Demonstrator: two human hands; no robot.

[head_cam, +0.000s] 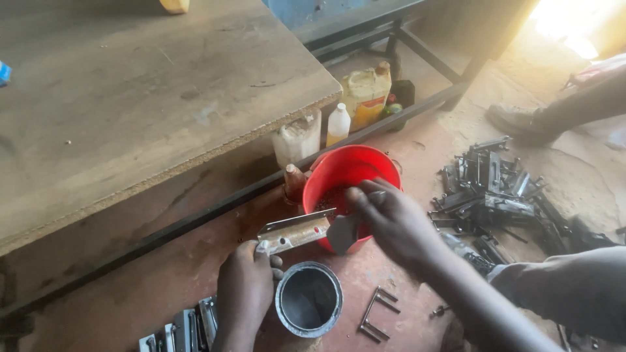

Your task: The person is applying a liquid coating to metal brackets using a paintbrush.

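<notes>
The left hand is closed around the near end of a flat metal bracket, holding it level above the floor with its far end pointing right toward a red bucket. The right hand reaches in from the right, palm down, its fingers pinched on a small dark metal piece at the bracket's far end, over the bucket's near rim. Just near of both hands stands an open grey tin. A pile of metal parts lies to the right.
</notes>
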